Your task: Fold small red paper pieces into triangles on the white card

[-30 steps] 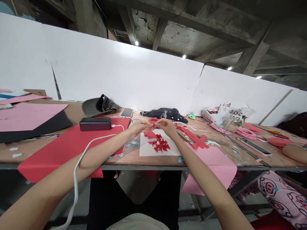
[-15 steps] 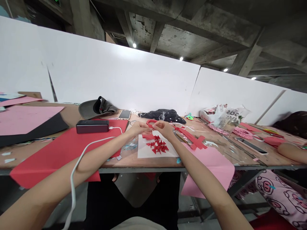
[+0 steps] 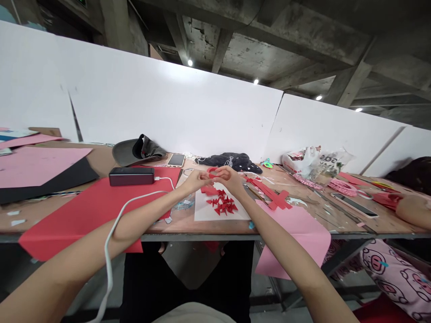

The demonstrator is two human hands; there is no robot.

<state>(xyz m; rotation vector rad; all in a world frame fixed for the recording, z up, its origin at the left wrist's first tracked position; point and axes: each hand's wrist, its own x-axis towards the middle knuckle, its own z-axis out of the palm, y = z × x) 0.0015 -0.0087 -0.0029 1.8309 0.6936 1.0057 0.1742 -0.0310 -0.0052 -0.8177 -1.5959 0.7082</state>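
Both hands are up over the table. The fingers of the left hand (image 3: 197, 180) and the right hand (image 3: 231, 177) are closed in a pinch on a small red paper loop (image 3: 211, 170), and they hide part of it. Below the hands, at 6 o'clock, red paper bows (image 3: 222, 202) lie in a heap on a white sheet (image 3: 204, 213). If a wrist dips, it could bump the bows and scatter them. If the fingers pull too hard, the thin loop could rip. A white cable (image 3: 108, 269) lies over the left arm and goes to a black power bank (image 3: 131, 176) at 9 o'clock, so a fast arm move could tug it. The plastic bag (image 3: 299, 161) at 3 o'clock has dark print, but the creases make it too hard to read. No brand can be read.
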